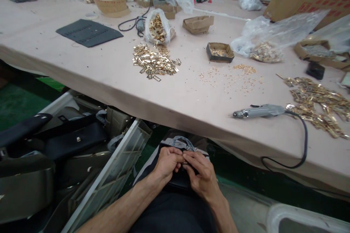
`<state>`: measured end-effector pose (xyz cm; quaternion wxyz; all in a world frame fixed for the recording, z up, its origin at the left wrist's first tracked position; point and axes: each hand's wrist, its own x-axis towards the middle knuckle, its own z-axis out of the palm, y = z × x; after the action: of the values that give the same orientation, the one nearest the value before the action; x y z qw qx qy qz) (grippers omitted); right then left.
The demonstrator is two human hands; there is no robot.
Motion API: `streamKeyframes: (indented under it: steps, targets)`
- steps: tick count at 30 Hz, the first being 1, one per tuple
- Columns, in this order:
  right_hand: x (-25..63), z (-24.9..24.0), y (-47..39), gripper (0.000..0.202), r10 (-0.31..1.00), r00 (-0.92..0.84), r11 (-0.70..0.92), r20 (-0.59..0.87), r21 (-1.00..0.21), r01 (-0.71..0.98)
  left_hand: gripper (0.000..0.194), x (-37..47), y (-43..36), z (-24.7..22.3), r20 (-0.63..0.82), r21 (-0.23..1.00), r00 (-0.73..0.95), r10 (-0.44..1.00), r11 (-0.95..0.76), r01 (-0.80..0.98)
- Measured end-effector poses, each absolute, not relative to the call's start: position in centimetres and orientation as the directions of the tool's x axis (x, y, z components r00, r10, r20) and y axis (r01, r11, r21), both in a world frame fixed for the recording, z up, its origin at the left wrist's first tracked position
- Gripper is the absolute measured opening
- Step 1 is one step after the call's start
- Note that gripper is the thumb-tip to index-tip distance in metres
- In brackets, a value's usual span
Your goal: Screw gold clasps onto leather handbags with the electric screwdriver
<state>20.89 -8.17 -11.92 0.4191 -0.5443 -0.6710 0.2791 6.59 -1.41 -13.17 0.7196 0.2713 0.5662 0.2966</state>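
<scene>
Over my lap, my left hand (pixel 170 161) and my right hand (pixel 200 169) meet with fingertips pinched close together. Between them a small shiny metal fitting (pixel 185 163) shows, mostly covered by the fingers. It sits at a black leather bag (pixel 179 182) lying on my lap, partly hidden by both hands. A loop wrapped in clear film (pixel 183 140) sticks up just beyond the fingers. What the left fingertips pinch is hidden.
On the table (pixel 109 69) lie a grey electric screwdriver (pixel 258 111) with its cable, gold metal frames (pixel 154 62), scattered small screws (pixel 244 68) and a small box (pixel 220 51). A crate (pixel 109 174) of bags stands left; a white bin (pixel 300 213) stands lower right.
</scene>
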Motion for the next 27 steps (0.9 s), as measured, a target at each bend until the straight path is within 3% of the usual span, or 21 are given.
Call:
streamKeyframes:
  steps: [8,12,15,18,27]
  targets:
    - [21.5,-12.5,-7.1,0.026,0.977,0.011,0.192,0.213,-0.901,0.389,0.007,6.6,-2.0,-12.0,-0.642,0.711,0.253,0.724,0.686,-0.155]
    - [22.3,-11.7,-6.2,0.018,0.982,0.099,0.114,0.158,-0.927,0.357,0.020,6.5,-3.1,-11.0,-0.405,0.912,0.198,0.892,0.410,0.020]
    - [22.9,-11.0,-5.6,0.016,0.987,0.146,0.025,0.069,-0.959,0.282,0.038,6.6,-3.1,-10.4,-0.291,0.957,0.335,0.896,0.270,0.108]
    - [23.2,-10.4,-5.3,0.017,0.995,0.098,-0.045,-0.025,-0.978,0.206,0.035,7.0,-2.5,-10.1,-0.305,0.947,0.474,0.826,0.314,0.062]
    - [23.3,-11.3,-5.7,0.026,0.980,0.086,-0.187,-0.180,-0.979,0.082,0.021,7.6,-2.0,-10.6,-0.365,0.910,0.422,0.830,0.414,-0.029]
